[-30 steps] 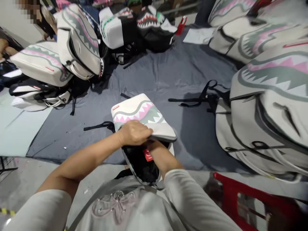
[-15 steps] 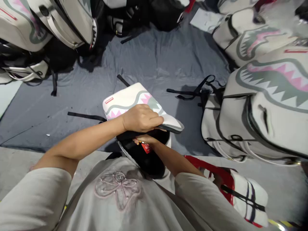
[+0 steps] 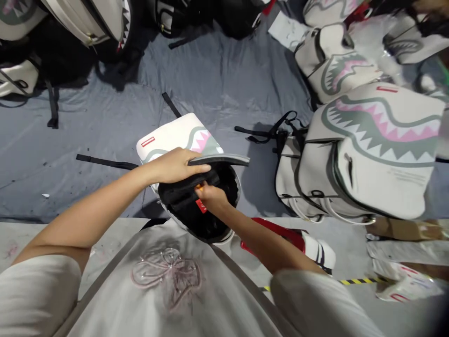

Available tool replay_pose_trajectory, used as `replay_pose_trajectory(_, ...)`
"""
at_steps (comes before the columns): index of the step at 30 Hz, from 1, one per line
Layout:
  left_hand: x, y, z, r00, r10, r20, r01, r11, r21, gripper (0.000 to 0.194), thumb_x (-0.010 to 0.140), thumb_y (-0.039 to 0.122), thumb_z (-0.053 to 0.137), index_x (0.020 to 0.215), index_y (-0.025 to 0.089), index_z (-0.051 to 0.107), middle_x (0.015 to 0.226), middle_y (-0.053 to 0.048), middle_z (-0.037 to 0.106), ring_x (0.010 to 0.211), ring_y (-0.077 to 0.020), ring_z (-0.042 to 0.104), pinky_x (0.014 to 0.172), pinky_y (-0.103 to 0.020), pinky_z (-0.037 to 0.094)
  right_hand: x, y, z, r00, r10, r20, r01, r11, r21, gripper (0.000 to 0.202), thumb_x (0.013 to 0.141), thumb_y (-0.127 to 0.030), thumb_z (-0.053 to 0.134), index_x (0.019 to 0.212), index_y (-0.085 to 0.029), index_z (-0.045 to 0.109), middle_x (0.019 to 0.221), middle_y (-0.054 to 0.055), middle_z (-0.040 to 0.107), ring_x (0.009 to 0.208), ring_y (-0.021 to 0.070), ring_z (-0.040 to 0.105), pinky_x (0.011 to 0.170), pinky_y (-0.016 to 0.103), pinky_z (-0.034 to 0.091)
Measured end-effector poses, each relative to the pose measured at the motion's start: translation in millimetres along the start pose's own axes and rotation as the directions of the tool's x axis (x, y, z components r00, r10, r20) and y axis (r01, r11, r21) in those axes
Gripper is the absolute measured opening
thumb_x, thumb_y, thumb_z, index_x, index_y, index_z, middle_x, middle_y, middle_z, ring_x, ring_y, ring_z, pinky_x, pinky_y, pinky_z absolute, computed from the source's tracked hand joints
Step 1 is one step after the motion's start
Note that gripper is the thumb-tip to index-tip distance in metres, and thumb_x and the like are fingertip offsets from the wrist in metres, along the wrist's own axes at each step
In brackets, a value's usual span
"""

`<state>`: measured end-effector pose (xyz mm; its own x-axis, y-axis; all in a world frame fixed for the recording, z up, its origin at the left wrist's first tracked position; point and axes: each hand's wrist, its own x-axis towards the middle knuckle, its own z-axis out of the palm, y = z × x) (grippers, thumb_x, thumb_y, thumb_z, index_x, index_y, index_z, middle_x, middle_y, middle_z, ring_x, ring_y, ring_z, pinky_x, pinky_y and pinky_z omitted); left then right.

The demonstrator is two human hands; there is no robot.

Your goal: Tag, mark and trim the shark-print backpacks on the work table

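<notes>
A cream backpack (image 3: pixel 168 133) with a pink and grey shark-mouth print stands in front of me, its top unzipped and its black lining (image 3: pixel 192 217) showing. My left hand (image 3: pixel 178 166) grips the backpack's front flap between thumb and fingers, folding it outward. Inside the opening, my right hand (image 3: pixel 213 197) is closed on a small orange thing (image 3: pixel 199 186), mostly covered by the fingers, close under the flap's inner side. A red label (image 3: pixel 201 206) shows on the lining just below that hand.
Cream shark-print backpacks (image 3: pixel 379 126) stand at the right. More bags, cream and black (image 3: pixel 206 18), line the back and left. A grey sheet (image 3: pixel 224 70) covers the work surface. Loose black straps (image 3: pixel 105 162) lie around the bag. A red and white bag (image 3: pixel 312 248) lies at lower right.
My left hand has turned from a fist over the flap to a flatter grip, tilting the flap further outward. The bag's mouth shows wider, and my right hand is more visible inside it.
</notes>
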<state>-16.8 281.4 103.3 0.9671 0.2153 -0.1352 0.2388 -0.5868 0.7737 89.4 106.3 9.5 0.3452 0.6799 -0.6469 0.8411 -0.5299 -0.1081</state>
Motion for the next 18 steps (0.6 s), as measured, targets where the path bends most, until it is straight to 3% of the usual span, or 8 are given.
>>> replay_pose_trajectory(2,-9.1,-2.1,-4.1,0.999,-0.037,0.01,0.037,0.998,-0.046,0.035,0.094,0.045,0.052,0.086,0.016,0.07,0.081,-0.002,0.072,0.07,-0.0149,0.061,0.065,-0.025,0.04,38.8,-12.9,-15.1,0.997,0.064,-0.038,-0.063,0.998,0.014,0.038,0.105,-0.036,0.034,0.13,-0.017,0.055,0.118,0.018,0.068,0.112,0.0257,0.065,0.086,0.029,0.048)
replay_pose_trajectory(5,-14.4,-11.6,-7.4,0.964,-0.146,-0.224,0.157,0.987,0.035,0.033,0.094,0.042,0.052,0.096,0.015,0.071,0.086,-0.005,0.072,0.074,-0.018,0.061,0.068,-0.027,0.04,60.1,0.7,-34.3,0.972,0.219,-0.084,-0.219,0.976,0.019,0.045,0.107,-0.036,0.024,0.137,-0.011,0.046,0.122,0.023,0.065,0.118,0.0278,0.062,0.09,0.034,0.048)
replay_pose_trajectory(9,-12.1,-36.2,-2.3,0.857,-0.281,-0.431,0.332,0.942,0.045,0.034,0.096,0.041,0.049,0.098,0.016,0.072,0.089,-0.01,0.074,0.081,-0.0245,0.065,0.069,-0.03,0.039,17.5,33.4,-32.5,0.917,0.396,-0.046,-0.396,0.918,-0.005,0.05,0.106,-0.045,0.027,0.134,-0.011,0.05,0.116,0.024,0.067,0.113,0.0285,0.065,0.09,0.036,0.049)
replay_pose_trajectory(13,-6.6,-56.1,8.7,0.795,-0.327,-0.511,0.374,0.928,-0.013,0.036,0.097,0.042,0.047,0.098,0.017,0.072,0.096,-0.013,0.075,0.092,-0.029,0.068,0.071,-0.032,0.04,-41.7,42.5,-8.3,0.861,0.482,0.165,-0.487,0.873,-0.012,0.045,0.098,-0.053,0.049,0.104,-0.013,0.067,0.085,0.015,0.072,0.08,0.0231,0.071,0.07,0.029,0.051)
replay_pose_trajectory(16,-4.8,-55.4,12.7,0.815,-0.291,-0.502,0.34,0.94,0.008,0.037,0.098,0.044,0.046,0.096,0.018,0.072,0.095,-0.013,0.076,0.092,-0.029,0.069,0.07,-0.032,0.04,-63.0,49.6,-4.9,0.81,0.502,0.303,-0.53,0.848,0.011,0.042,0.097,-0.05,0.051,0.088,-0.013,0.069,0.067,0.009,0.068,0.058,0.0184,0.066,0.057,0.026,0.047)
replay_pose_trajectory(18,-4.5,-48.2,13.6,0.856,-0.227,-0.465,0.287,0.956,0.061,0.037,0.098,0.046,0.046,0.094,0.019,0.072,0.093,-0.011,0.076,0.09,-0.028,0.069,0.068,-0.031,0.039,-64.3,55.8,-9.0,0.801,0.521,0.296,-0.553,0.833,0.032,0.046,0.103,-0.047,0.039,0.095,-0.012,0.068,0.071,0.01,0.069,0.061,0.0185,0.067,0.057,0.026,0.046)
